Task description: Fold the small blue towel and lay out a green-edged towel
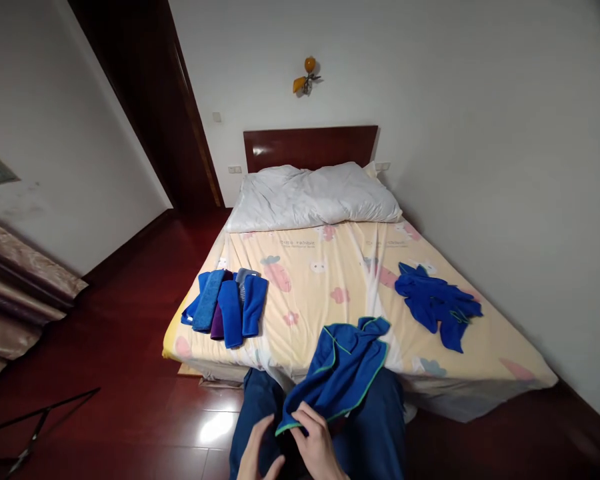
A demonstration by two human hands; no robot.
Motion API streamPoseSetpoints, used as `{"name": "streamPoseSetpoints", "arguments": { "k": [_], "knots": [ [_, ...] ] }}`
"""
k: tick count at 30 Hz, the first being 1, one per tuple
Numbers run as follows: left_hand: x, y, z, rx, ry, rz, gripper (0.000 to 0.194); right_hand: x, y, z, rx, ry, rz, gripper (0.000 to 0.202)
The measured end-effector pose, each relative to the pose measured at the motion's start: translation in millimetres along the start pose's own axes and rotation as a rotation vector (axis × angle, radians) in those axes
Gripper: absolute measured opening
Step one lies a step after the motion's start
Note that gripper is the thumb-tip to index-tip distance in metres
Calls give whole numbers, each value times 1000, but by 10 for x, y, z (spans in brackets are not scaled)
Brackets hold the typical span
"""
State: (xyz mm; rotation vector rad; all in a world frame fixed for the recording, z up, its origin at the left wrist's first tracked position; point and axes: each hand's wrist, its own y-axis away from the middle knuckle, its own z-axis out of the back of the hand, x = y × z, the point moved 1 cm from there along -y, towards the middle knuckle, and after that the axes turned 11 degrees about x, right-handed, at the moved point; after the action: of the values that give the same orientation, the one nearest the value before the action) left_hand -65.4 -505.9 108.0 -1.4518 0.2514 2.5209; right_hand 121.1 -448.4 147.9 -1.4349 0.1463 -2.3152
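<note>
At bottom centre, right hand pinching green-edged blue cloth, left hand half open, holding nothing; folded towels centre-left, crumpled cloths right, on bed.

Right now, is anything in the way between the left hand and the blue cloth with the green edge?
No, nothing visible is: the open left hand is beside the near corner of the blue cloth. The right hand pinches the cloth's edge close by.
</note>
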Motion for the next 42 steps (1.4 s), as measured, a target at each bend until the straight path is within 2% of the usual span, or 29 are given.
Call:
{"name": "streamPoseSetpoints", "arguments": {
  "k": [2,5,8,11,16,19,22,25,29,33,35,37,42],
  "knots": [
    [-331,-267,121,-72,6,-77,50,29,-84,27,29,-1,22,27],
    [-733,-676,235,-4,-58,-184,34,-37,-204,231,-15,10,17,27],
    [-930,-979,272,84,-184,-301,40,-127,-249,496,-44,21,6,23],
    [-1021,-1104,257,96,-282,-417,45,-195,-166,672,-50,7,-22,19],
    [-1085,-934,251,-25,-220,-450,42,-452,90,746,-56,33,-178,25],
    [-1045,-734,369,-151,-277,-465,44,-685,180,827,-99,78,-231,31],
    [-996,-586,637,-388,-441,-496,45,-865,201,1011,-155,132,-249,35],
    [-996,-553,974,-641,-638,-499,48,-953,192,1250,-173,180,-269,40],
    [-1065,-641,1318,-789,-802,-535,48,-1022,233,1493,-125,210,-297,45],
    [-1123,-727,1517,-984,-850,-552,36,-1209,441,1518,-41,191,-377,53],
    [-1115,-743,1586,-1027,-836,-561,29,-1330,584,1462,-59,235,-426,50],
    [-1080,-735,1643,-1011,-826,-553,26,-1425,702,1398,-81,294,-444,47],
    [-948,-620,1769,-986,-850,-479,31,-1457,754,1383,-66,322,-373,41]
  ]
}}
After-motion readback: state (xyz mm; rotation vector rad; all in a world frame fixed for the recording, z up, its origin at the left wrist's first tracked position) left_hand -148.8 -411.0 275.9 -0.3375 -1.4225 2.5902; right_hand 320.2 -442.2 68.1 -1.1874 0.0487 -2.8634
